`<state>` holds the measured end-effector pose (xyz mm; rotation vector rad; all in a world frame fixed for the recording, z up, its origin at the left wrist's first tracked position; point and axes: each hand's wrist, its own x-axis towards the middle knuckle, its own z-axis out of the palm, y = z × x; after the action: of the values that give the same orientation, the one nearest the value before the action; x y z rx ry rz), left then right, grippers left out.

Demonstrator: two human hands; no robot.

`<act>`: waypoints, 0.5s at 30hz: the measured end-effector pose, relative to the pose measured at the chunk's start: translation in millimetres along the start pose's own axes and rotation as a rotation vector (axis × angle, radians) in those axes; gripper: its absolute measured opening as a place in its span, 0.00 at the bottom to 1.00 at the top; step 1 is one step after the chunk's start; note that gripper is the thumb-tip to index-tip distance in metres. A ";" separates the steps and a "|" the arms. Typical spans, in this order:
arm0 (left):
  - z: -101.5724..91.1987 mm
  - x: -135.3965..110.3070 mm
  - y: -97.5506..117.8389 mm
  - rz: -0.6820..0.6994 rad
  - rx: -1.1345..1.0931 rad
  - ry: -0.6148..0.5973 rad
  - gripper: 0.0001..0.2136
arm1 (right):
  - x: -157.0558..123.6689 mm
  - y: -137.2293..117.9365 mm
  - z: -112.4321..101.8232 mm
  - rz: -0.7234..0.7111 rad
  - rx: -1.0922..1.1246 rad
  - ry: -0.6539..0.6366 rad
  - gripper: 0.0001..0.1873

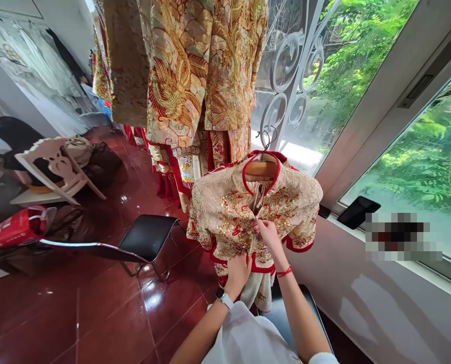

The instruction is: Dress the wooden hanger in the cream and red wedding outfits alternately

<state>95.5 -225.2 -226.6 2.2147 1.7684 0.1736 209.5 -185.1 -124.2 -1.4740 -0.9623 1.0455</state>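
Black chair (145,237) stands L of garment. L hand (237,273), w/ watch (224,297): fingers closed on lower front of gold-red jacket (225,207). Jacket hangs on wood hanger (261,168). R hand (267,235): pinches front closure, mid-chest. Hanger hooks onto window grille (294,76).

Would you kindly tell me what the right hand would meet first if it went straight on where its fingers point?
The right hand touches the embroidered jacket at its front opening; pushing on, it would press straight into that fabric, though depth is unclear.
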 end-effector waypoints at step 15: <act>2.2 1.7 -8.8 -0.029 0.007 -0.009 0.19 | -23.8 -40.0 -5.5 0.060 0.375 -0.203 0.24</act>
<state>88.2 -222.2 -231.5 2.1900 1.7988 0.1511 206.1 -203.8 -81.3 -1.1073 -0.8105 1.3576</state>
